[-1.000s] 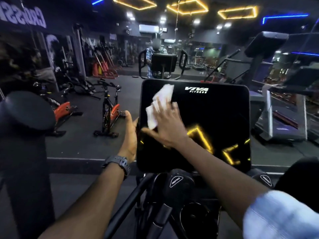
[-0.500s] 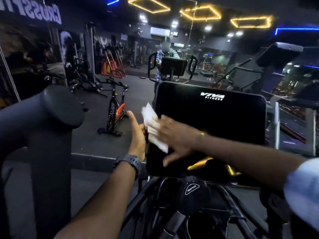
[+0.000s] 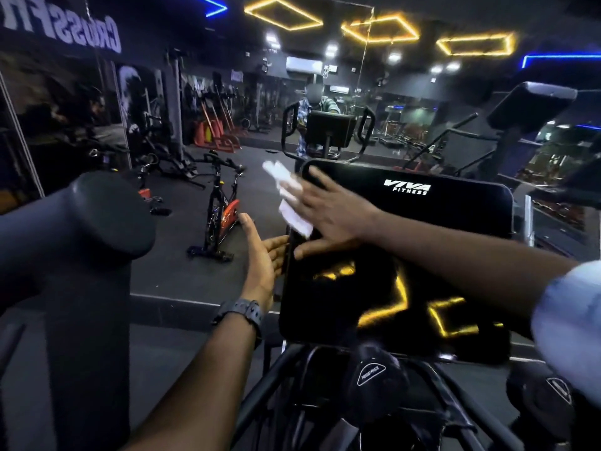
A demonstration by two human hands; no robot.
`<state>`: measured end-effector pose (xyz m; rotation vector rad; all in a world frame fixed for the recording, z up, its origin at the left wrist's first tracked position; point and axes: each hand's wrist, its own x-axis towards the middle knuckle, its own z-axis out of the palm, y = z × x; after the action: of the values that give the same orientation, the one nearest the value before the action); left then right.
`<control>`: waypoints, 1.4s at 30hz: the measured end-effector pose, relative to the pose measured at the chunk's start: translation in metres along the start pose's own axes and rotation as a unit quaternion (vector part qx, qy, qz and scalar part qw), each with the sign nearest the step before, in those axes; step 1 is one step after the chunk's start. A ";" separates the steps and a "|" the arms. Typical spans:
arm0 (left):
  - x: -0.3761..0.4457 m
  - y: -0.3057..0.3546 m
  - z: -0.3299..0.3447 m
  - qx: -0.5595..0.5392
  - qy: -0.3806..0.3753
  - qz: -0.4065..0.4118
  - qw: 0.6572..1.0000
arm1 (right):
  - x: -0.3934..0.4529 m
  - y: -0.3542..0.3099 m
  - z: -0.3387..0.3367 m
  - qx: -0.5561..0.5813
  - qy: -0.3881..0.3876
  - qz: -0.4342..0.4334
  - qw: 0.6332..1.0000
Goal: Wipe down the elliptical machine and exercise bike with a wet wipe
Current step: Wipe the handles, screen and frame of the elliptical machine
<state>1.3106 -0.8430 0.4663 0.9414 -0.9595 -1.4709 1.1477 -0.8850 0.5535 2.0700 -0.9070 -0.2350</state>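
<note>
Here the right hand (image 3: 328, 216) lies flat, fingers spread, pressing a white wipe (image 3: 289, 200) against the upper left edge of the black screen (image 3: 439, 242). The left hand (image 3: 263, 255), its grip spread, touches the screen's left side, a watch (image 3: 244, 314) on the wrist.

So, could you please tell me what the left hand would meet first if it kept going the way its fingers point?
Most likely the left edge of the console screen: the left hand lies open, with its fingertips already at or nearly touching that edge, though depth is hard to judge.
</note>
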 end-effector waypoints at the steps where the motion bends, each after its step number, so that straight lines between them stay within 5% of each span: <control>1: 0.001 0.001 -0.001 -0.004 -0.002 0.002 1.000 | -0.014 -0.023 0.004 0.006 -0.004 -0.041 0.999; 5: -0.005 0.005 0.002 -0.039 -0.028 0.000 0.999 | -0.060 -0.074 0.012 -0.011 -0.025 -0.179 0.984; 8: 0.002 0.001 0.003 -0.003 0.004 0.024 1.000 | -0.026 -0.021 0.002 -0.016 -0.012 0.016 1.000; 11: 0.002 0.001 0.003 0.007 -0.002 0.017 1.000 | 0.002 0.033 -0.014 0.008 -0.063 0.212 0.975; 13: 0.003 -0.001 0.003 0.015 -0.002 0.028 1.000 | 0.008 0.028 -0.008 0.041 -0.038 0.203 0.978; 16: 0.004 -0.003 0.005 0.017 -0.007 0.035 0.999 | 0.000 -0.012 0.012 0.062 -0.012 0.028 0.998; 18: 0.005 -0.004 0.006 0.027 -0.010 0.042 0.999 | -0.002 -0.004 0.013 0.051 -0.006 -0.007 0.999; 22: 0.004 -0.006 0.008 0.052 -0.044 0.052 0.996 | -0.006 0.037 -0.003 0.148 -0.006 0.212 0.966; 27: 0.001 -0.007 0.021 0.048 -0.081 0.090 0.992 | 0.005 0.023 -0.004 0.140 0.018 0.173 0.975; 35: -0.008 -0.010 0.022 0.069 -0.113 0.106 0.985 | -0.099 0.073 0.026 0.144 0.000 0.300 0.943; 39: -0.006 -0.013 0.014 0.114 -0.116 0.099 0.982 | -0.193 0.107 0.043 0.140 -0.043 0.436 0.888; 42: -0.010 -0.013 0.014 0.122 -0.104 0.095 0.983 | -0.162 0.107 0.030 0.185 -0.018 0.439 0.879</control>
<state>1.2935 -0.8314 0.4599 0.8544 -1.3692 -1.3263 0.9624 -0.8350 0.5921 1.7516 -1.9193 0.4209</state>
